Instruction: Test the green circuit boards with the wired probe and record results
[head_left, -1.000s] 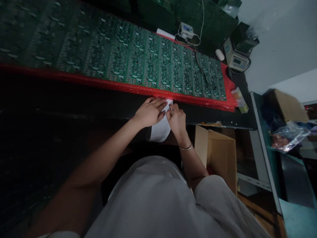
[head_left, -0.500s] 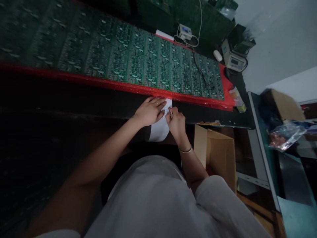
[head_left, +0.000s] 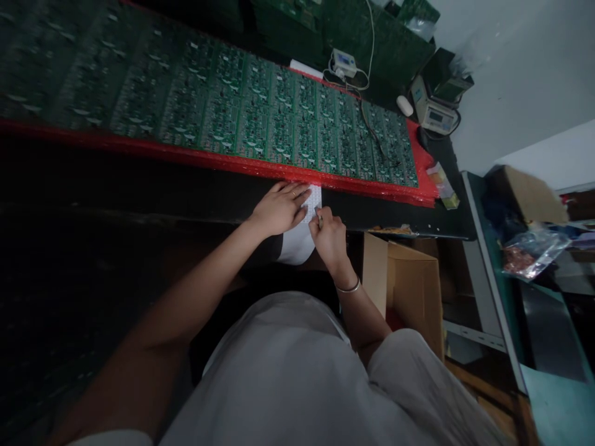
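My left grip [head_left: 281, 210] lies flat on the paper [head_left: 297, 244] at the desk [head_left: 209, 186] edge and my right grip [head_left: 329, 234] pinches beside it, on what I cannot tell, apparently partway along: marked rows above, plain paper hanging below.

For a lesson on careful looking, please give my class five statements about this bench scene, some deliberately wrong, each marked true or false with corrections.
1. The left hand rests on the paper. True.
2. The right hand lies flat. False: the right hand is curled, gripping a small thing, mostly hidden.
3. The boards lie on red wrap. True.
4. The ring is on the right hand. False: the ring is on the left hand.
5. The box is shut. False: the box stands open.
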The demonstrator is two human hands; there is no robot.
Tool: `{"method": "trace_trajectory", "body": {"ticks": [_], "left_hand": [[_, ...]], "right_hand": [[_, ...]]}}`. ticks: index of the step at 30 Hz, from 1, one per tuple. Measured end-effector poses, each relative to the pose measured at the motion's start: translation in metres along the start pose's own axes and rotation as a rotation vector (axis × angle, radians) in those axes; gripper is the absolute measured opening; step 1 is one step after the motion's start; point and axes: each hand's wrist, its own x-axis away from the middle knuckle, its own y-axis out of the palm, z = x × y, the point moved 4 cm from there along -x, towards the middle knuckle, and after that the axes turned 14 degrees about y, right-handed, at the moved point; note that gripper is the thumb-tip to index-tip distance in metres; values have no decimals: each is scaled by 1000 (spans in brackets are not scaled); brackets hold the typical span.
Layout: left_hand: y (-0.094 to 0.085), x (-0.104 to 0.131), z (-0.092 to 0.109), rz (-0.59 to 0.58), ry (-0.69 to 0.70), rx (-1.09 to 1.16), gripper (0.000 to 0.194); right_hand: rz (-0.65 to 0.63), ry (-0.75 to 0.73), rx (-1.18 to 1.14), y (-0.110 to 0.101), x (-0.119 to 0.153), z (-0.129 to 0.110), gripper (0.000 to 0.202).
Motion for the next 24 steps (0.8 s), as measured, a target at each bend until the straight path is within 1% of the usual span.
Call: {"method": "trace_trajectory", "body": {"ticks": [5,9,16,20,24], "left_hand": [[-1,0,1,-4,-6,-8,55],[-3,0,2,-8,-11,-2,55],[-2,-1,1,-17,-19,2,55],[-3,-1,2,-18,-16,6,55],[-4,-1,6,-15,-11,0,50]], "right_hand": [[-20,1,-11,0,5,1,18],[7,1,-17,-2,10,1,18],[10,-11,-7,-5,18,2,16],[50,-22,-12,-7,21,3,17],[50,-31,-30,-8,23,3,18]]}}
